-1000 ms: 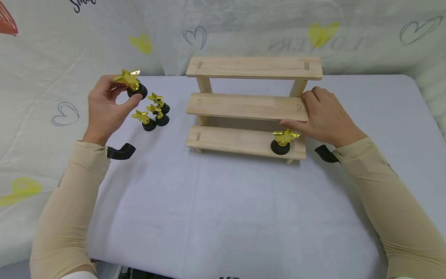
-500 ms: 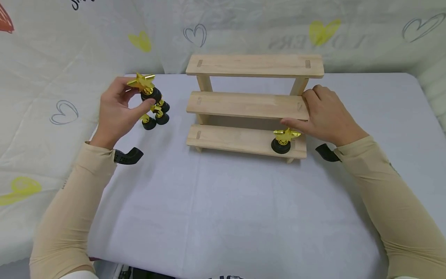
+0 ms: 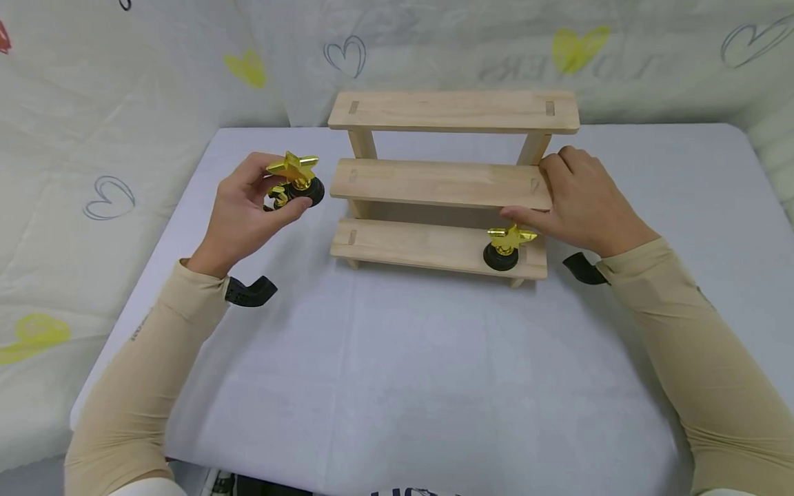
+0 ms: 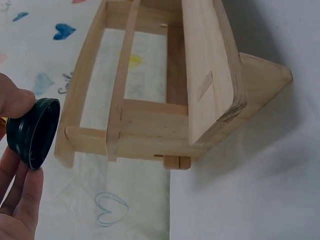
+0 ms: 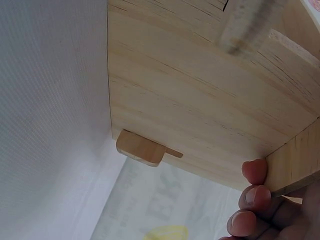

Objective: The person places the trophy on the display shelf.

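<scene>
My left hand (image 3: 245, 217) pinches a gold star trophy (image 3: 300, 176) by its black base between thumb and fingers, raised left of the wooden shelf. The left wrist view shows the underside of that base (image 4: 42, 132), with the fingers around it. My right hand (image 3: 586, 203) grips the right end of the middle board of the three-tier wooden shelf (image 3: 434, 182); in the right wrist view its fingertips (image 5: 257, 197) curl round the board's end. Another star trophy (image 3: 500, 257) stands upright at the right of the lowest board.
Behind the held trophy, more small star trophies (image 3: 278, 195) stand on the table, mostly hidden by my left hand. The shelf stands toward the back of the white-covered table (image 3: 409, 358), before a pale sheet (image 3: 434, 41) with drawn hearts.
My left hand has carried its trophy to the right and slightly nearer, passing over the standing trophies and now covering most of them. The right hand keeps its grip on the shelf.
</scene>
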`<control>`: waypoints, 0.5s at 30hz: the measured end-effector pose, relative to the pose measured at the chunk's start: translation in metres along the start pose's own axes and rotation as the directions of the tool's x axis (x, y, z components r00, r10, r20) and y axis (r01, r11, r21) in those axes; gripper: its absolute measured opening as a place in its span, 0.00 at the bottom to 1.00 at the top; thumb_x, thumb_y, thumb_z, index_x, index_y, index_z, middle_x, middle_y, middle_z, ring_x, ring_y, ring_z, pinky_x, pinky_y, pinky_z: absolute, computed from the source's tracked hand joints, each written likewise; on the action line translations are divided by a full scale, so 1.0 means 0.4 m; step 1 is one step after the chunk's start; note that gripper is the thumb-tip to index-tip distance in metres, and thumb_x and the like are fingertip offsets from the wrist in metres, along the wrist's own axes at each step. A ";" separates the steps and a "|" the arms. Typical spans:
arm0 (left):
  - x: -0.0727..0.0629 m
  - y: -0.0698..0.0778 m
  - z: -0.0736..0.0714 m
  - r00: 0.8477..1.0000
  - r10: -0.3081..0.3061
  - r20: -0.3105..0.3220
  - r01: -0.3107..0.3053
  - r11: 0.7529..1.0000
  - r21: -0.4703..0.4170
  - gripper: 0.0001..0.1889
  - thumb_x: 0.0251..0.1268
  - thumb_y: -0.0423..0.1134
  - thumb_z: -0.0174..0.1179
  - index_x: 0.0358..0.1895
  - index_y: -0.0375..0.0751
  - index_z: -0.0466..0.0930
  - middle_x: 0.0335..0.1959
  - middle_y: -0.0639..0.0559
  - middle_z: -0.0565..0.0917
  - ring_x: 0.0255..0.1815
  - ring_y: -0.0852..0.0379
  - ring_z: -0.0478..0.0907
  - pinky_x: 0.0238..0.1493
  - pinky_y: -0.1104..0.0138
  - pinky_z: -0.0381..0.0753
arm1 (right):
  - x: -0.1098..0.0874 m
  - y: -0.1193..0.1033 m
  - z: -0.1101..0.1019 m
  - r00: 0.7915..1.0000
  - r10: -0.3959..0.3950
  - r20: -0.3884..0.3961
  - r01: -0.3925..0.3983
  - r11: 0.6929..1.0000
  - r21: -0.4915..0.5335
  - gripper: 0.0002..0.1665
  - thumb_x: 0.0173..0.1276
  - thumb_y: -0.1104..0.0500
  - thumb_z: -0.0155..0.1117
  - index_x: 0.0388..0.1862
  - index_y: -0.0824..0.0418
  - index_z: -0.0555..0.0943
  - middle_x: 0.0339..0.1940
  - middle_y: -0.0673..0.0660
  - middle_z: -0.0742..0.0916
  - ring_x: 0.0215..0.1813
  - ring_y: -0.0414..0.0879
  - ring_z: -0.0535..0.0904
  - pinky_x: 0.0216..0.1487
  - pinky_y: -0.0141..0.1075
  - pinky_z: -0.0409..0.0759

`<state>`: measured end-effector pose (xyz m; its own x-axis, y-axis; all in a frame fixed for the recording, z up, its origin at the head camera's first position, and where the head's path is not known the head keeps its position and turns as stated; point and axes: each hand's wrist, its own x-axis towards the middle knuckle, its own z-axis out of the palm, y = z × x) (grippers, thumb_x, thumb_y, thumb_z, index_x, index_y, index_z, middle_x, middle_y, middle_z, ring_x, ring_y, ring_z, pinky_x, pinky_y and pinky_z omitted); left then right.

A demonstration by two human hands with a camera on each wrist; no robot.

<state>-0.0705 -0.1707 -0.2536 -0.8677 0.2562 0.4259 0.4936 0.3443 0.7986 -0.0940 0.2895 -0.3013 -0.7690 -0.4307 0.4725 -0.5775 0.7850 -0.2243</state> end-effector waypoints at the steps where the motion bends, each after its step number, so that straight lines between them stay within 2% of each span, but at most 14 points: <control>1: -0.001 -0.001 0.004 1.000 -0.003 0.005 0.003 1.000 -0.007 0.24 0.54 0.18 0.70 0.56 0.32 0.78 0.52 0.59 0.80 0.54 0.60 0.82 0.64 0.76 0.81 | 0.000 0.000 0.000 1.000 0.005 0.005 -0.005 1.000 0.001 0.68 0.57 0.08 0.38 0.40 0.75 0.75 0.32 0.68 0.76 0.31 0.60 0.68 0.35 0.51 0.67; 4: -0.005 -0.008 0.018 1.000 -0.013 0.014 0.013 0.999 -0.050 0.24 0.54 0.19 0.71 0.55 0.36 0.80 0.51 0.57 0.80 0.54 0.59 0.82 0.64 0.76 0.81 | 0.000 -0.001 -0.002 1.000 0.017 0.014 -0.017 1.000 0.004 0.68 0.56 0.08 0.38 0.41 0.75 0.76 0.33 0.68 0.76 0.32 0.60 0.68 0.35 0.51 0.67; 9: -0.012 -0.026 0.041 0.999 -0.023 0.029 0.027 0.988 -0.151 0.23 0.54 0.19 0.70 0.54 0.35 0.81 0.50 0.55 0.82 0.52 0.58 0.83 0.64 0.74 0.82 | -0.002 -0.002 -0.001 1.000 0.023 0.016 -0.023 1.000 0.006 0.68 0.56 0.07 0.39 0.41 0.75 0.76 0.33 0.68 0.76 0.32 0.59 0.68 0.36 0.51 0.67; 12: -0.019 -0.033 0.057 0.999 -0.024 0.046 0.032 0.982 -0.184 0.23 0.54 0.18 0.70 0.54 0.34 0.81 0.49 0.55 0.82 0.51 0.59 0.83 0.64 0.73 0.82 | -0.007 -0.001 -0.003 0.999 0.027 0.021 -0.028 1.000 0.011 0.65 0.57 0.09 0.45 0.41 0.75 0.76 0.34 0.68 0.77 0.33 0.59 0.68 0.37 0.52 0.67; 15: -0.025 -0.039 0.073 0.998 -0.018 0.064 0.030 0.979 -0.201 0.23 0.53 0.17 0.70 0.54 0.33 0.80 0.49 0.56 0.83 0.51 0.59 0.83 0.65 0.72 0.82 | -0.011 0.001 -0.006 1.000 0.023 0.019 -0.023 1.000 0.008 0.59 0.59 0.15 0.56 0.42 0.75 0.76 0.34 0.68 0.76 0.33 0.60 0.68 0.37 0.52 0.68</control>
<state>-0.0677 -0.1523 -0.2825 -0.8708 0.3071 0.3839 0.4457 0.1635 0.8801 -0.0902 0.2928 -0.3015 -0.7873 -0.4206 0.4508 -0.5615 0.7913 -0.2422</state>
